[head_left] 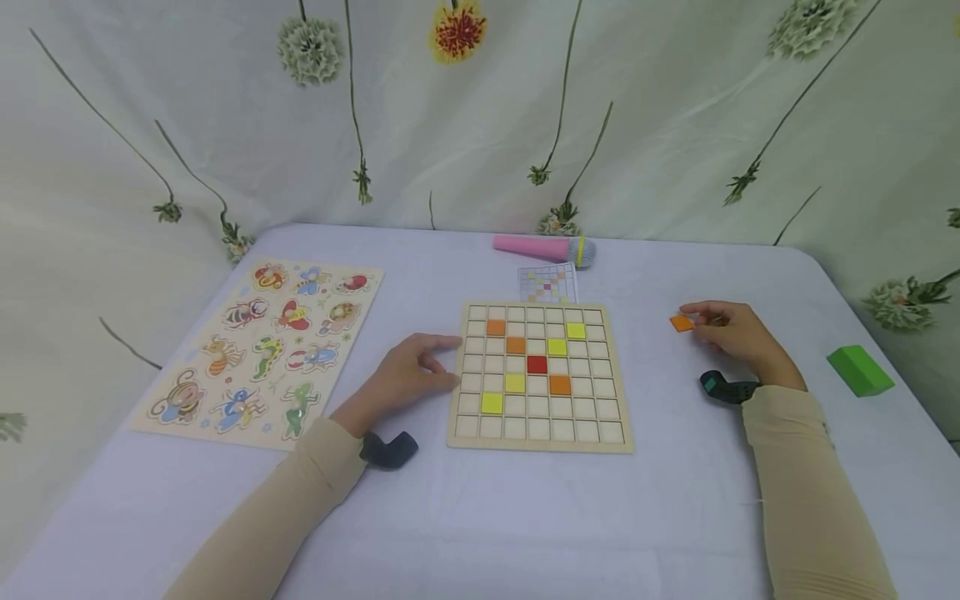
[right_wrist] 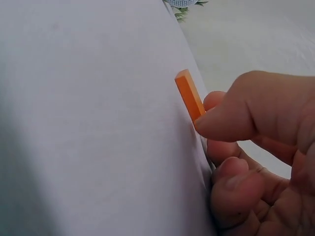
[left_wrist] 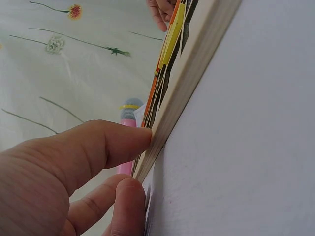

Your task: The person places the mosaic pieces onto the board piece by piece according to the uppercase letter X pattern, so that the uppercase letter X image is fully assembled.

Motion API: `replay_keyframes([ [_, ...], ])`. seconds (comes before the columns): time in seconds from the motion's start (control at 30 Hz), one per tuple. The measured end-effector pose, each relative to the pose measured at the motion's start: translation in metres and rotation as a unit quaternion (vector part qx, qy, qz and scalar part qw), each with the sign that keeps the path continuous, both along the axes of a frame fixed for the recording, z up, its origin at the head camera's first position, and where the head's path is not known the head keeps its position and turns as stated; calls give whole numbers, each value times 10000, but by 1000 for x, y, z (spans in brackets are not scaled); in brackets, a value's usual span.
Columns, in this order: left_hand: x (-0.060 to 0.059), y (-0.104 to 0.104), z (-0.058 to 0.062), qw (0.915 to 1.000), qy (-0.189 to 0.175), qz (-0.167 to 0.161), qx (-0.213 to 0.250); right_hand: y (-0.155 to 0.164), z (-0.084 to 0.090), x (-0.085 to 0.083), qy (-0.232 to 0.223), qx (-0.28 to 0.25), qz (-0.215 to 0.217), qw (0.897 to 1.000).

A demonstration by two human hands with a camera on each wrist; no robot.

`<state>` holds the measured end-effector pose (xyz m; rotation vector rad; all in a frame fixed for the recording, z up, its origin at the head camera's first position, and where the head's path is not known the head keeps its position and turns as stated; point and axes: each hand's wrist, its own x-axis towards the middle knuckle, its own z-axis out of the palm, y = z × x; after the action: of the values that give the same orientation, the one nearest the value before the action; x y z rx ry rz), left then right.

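Between right fingers (right_wrist: 231, 120), orange tile (right_wrist: 189, 94)

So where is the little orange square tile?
The little orange square tile lies on the table, right of the wooden grid board, touching the right hand fingertips.

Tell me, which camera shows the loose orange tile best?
The right wrist view: the orange tile fills the frame, touched by the right hand. The head view shows it small; the left wrist view misses it.

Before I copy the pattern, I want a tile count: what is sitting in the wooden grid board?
The wooden grid board holds seven tiles: three orange, three yellow, one red. The other cells look empty. The left hand touches its edge, covering no cells.
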<state>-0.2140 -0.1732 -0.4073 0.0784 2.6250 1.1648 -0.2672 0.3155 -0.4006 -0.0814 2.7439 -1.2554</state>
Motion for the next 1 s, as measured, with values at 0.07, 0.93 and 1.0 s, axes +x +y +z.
replay_keyframes([
  [0.07,-1,0,0,10000,12,-20,-1,0,0,0,20,26,20,10000],
  [0.93,-2,1,-1,10000,27,4,-24,-5,4,-2,-148,637,-171,9977],
  [1.0,-2,1,-1,10000,40,-13,-11,-8,6,-2,-153,687,-166,9974],
])
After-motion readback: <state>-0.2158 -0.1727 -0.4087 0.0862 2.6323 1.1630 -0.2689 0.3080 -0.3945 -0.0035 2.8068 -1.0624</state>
